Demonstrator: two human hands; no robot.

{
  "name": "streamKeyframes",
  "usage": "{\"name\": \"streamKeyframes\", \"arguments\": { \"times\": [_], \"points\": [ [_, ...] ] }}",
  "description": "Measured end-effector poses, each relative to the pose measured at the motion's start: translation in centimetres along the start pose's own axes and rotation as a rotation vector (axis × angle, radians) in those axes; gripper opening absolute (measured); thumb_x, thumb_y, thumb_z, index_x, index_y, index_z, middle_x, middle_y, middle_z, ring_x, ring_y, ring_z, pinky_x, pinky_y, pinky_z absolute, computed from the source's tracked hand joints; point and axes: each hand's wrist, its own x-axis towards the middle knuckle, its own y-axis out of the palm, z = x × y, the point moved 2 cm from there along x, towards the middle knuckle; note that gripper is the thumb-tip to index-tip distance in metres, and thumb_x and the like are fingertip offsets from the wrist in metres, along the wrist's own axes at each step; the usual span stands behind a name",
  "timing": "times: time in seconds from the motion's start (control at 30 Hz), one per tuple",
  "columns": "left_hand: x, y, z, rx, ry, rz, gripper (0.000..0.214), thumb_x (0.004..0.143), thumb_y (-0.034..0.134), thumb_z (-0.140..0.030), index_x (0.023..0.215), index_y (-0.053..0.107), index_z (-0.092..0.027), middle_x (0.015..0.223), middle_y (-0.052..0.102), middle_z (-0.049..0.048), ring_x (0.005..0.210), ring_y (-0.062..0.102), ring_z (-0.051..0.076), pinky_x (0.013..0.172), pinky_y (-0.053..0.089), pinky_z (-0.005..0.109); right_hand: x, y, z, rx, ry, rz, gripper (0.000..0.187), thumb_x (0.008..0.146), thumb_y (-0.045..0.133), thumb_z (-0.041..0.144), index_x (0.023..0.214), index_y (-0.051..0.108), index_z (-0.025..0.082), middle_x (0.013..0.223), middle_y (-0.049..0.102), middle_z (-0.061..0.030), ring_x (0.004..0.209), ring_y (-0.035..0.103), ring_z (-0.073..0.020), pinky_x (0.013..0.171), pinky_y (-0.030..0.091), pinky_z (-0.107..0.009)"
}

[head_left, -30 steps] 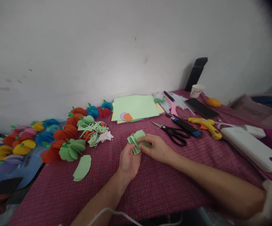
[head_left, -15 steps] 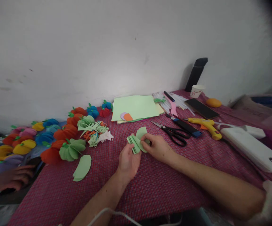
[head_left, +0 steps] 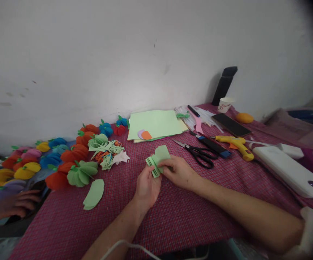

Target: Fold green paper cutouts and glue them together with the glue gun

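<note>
My left hand point(head_left: 148, 186) is closed on several folded light green paper pieces point(head_left: 154, 172), its thumb pressing on their near side. In my right hand point(head_left: 179, 172), a rounded light green paper piece point(head_left: 162, 153) is pinched between thumb and fingers, lying against the folded ones. How far the two overlap is hidden by my fingers. Another light green cut paper piece point(head_left: 94, 194) lies on the cloth to the left. Black-handled scissors point(head_left: 197, 153) rest with blades apart just beyond my right hand.
Paper pumpkins point(head_left: 82, 173) in many colours fill the left, beside paper scraps point(head_left: 109, 153). A green paper stack point(head_left: 156, 122) lies at the back. On the right are a yellow glue gun point(head_left: 236, 144), phone point(head_left: 231, 124), cup point(head_left: 225, 104) and white device point(head_left: 289, 171). Another person's hand point(head_left: 23, 204) is far left.
My right hand has brought its green paper piece inward and over the folded pieces in my left hand. My left hand stays nearly in place. The view has shifted slightly.
</note>
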Motion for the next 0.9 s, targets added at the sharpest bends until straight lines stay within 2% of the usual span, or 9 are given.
{"name": "streamKeyframes", "arguments": {
  "times": [0.07,0.17,0.3,0.5,0.67,0.9],
  "points": [
    [-0.11,0.03,0.00,0.001,-0.019,-0.019,0.035,0.077,0.046,-0.012,0.108,0.061,-0.016,0.095,0.068,0.0043,0.085,0.061,0.015,0.083,0.044,0.026,-0.09,0.08,0.16,0.001,0.035,-0.024,0.015,0.079,0.058,0.021,0.089,0.070,0.019,0.082,0.067,-0.0043,0.075,0.058,-0.0160,0.068,0.043,-0.026],
    [-0.23,0.05,0.02,-0.006,-0.035,-0.018,0.036,0.078,0.045,-0.012,0.110,0.061,-0.017,0.094,0.067,0.0038,0.082,0.061,0.013,0.077,0.045,0.024,-0.22,0.37,0.04,0.000,0.069,-0.060,0.019,0.075,0.065,0.032,0.089,0.068,0.019,0.085,0.065,-0.0046,0.076,0.058,-0.0163,0.069,0.044,-0.027],
    [-0.28,0.08,0.09,-0.018,-0.032,0.006,0.035,0.078,0.045,-0.011,0.109,0.061,-0.018,0.093,0.067,0.0031,0.083,0.060,0.013,0.077,0.044,0.023,-0.25,0.56,-0.18,-0.009,0.089,-0.070,0.023,0.073,0.068,0.032,0.092,0.065,0.019,0.090,0.064,-0.0046,0.081,0.058,-0.0171,0.074,0.044,-0.029],
    [-0.45,0.32,-0.04,-0.021,-0.076,-0.031,0.029,0.083,0.040,-0.015,0.097,0.065,-0.014,0.085,0.068,0.0044,0.081,0.062,0.014,0.078,0.046,0.025,-0.31,0.44,-0.03,-0.012,0.088,-0.068,0.031,0.071,0.070,0.034,0.096,0.063,0.017,0.093,0.065,-0.0055,0.087,0.059,-0.0191,0.079,0.044,-0.031],
    [-0.43,0.37,0.03,-0.005,-0.099,-0.022,0.027,0.087,0.040,-0.020,0.092,0.065,-0.012,0.087,0.069,0.0052,0.081,0.063,0.015,0.079,0.047,0.027,-0.38,0.45,-0.13,-0.035,0.093,-0.067,0.043,0.066,0.074,0.041,0.098,0.060,0.017,0.093,0.062,-0.0056,0.084,0.057,-0.0194,0.074,0.044,-0.031],
    [-0.07,0.09,0.29,0.006,-0.079,-0.030,0.026,0.085,0.040,-0.019,0.089,0.065,-0.012,0.087,0.068,0.0055,0.081,0.062,0.014,0.082,0.045,0.027,-0.33,0.41,-0.07,-0.048,0.109,-0.088,0.041,0.066,0.074,0.039,0.096,0.057,0.017,0.088,0.060,-0.0036,0.081,0.056,-0.0181,0.072,0.042,-0.030]
  ]
}}
